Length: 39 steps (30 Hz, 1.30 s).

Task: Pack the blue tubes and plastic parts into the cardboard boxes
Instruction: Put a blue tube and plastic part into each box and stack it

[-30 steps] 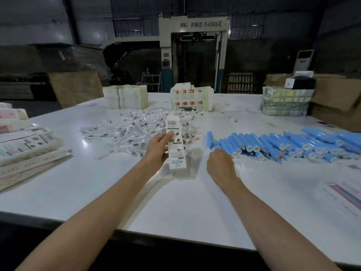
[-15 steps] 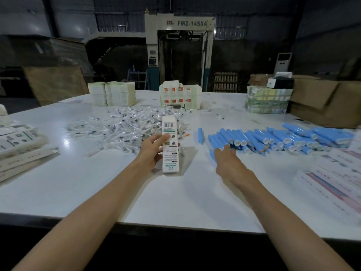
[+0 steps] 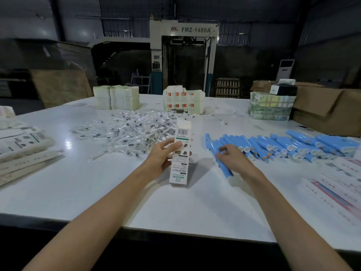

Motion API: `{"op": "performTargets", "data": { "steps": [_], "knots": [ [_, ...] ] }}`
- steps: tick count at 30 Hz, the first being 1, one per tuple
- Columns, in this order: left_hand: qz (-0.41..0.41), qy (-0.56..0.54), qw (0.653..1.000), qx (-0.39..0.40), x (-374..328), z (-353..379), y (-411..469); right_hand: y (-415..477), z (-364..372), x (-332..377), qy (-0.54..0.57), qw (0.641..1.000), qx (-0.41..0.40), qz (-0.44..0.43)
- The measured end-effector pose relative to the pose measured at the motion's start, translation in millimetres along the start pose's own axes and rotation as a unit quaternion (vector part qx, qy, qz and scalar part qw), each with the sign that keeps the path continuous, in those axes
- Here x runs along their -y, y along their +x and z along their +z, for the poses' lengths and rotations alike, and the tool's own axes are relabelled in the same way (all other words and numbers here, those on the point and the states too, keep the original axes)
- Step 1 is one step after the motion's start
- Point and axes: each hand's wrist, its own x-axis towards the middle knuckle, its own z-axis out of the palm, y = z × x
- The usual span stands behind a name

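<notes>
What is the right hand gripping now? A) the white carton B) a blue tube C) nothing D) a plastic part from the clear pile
B: the right hand curls round a blue tube whose end pokes out below it; the left hand holds the white carton.

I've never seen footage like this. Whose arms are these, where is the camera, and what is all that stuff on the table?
There is no robot here. These are a person's two bare arms, filmed by one wide-angle camera worn on their head, looking forward and down. That is the only view.

The left hand holds a narrow white carton. The right hand grips one blue tube at the near end of a long row of blue tubes.

On the white table there is also a pile of clear plastic parts beyond the carton, flat cartons at the left and printed sheets at the right. A large machine stands in the background.
</notes>
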Motion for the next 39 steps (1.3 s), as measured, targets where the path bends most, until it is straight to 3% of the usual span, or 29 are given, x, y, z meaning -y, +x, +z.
{"op": "performTargets", "data": {
  "steps": [2,4,7,11,16,19,22,26,34,37,39],
  "knots": [
    [-0.001,0.006,1.000,0.018,0.8,0.9,0.1,6.3,-12.0,13.8,0.224,0.974,-0.014,-0.026],
    [-0.004,0.008,1.000,0.030,2.0,1.7,0.4,10.9,-21.0,29.4,0.357,0.931,-0.017,-0.069],
    [-0.008,0.011,0.999,0.044,2.5,2.1,0.5,21.7,-24.4,55.2,0.457,0.882,-0.046,-0.109],
    [-0.008,0.018,0.998,0.063,2.7,2.0,-0.7,38.7,-18.3,82.6,0.506,0.851,-0.081,-0.110],
    [-0.004,0.023,0.997,0.072,1.5,2.8,-1.0,49.9,-7.5,93.0,0.464,0.878,-0.083,-0.083],
    [-0.006,0.033,0.997,0.075,2.9,2.3,-1.3,51.2,-4.1,85.9,0.367,0.923,-0.063,-0.095],
    [-0.006,0.034,0.997,0.074,3.4,3.5,-1.4,50.9,-9.9,81.5,0.277,0.950,-0.067,-0.131],
    [-0.001,0.047,0.996,0.078,3.7,5.6,-2.2,48.8,-14.0,83.7,0.175,0.976,-0.015,-0.128],
    [0.006,0.056,0.996,0.070,3.6,5.2,-4.6,35.6,1.9,73.8,0.106,0.985,0.030,-0.136],
    [0.005,0.062,0.997,0.035,3.5,1.5,-2.6,34.1,18.2,62.5,0.042,0.983,0.018,-0.176],
    [0.011,0.069,0.997,0.021,3.1,-0.5,-1.4,33.5,28.4,54.5,0.066,0.980,-0.008,-0.190]
  ]
}}
